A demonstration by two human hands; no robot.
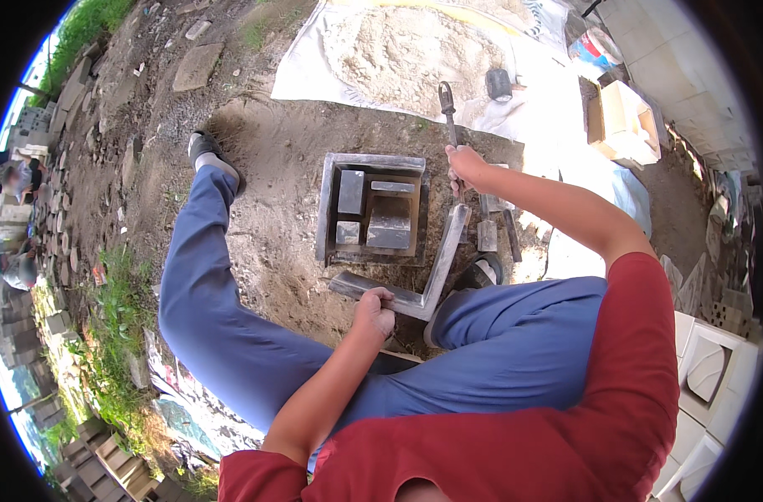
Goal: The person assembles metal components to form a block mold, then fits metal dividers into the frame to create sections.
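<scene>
My left hand (373,315) is closed round one arm of a grey L-shaped frame piece (436,276), near its corner. The piece is tilted above the ground between my legs. My right hand (466,167) grips a long thin tool with a dark handle (447,99). The handle points away from me, and the tool's lower part comes down by the far end of the L-shaped piece; whether they touch I cannot tell. Just beyond the L-shaped piece, a square grey mould (323,209) sits on the dirt with several dark blocks (388,233) inside.
Loose bars and small blocks (487,236) lie right of the mould, near my right shoe (485,269). A white sheet with pale powder (415,58) and a dark cup (498,84) spreads beyond. A bucket (595,52) and an open box (628,125) stand far right.
</scene>
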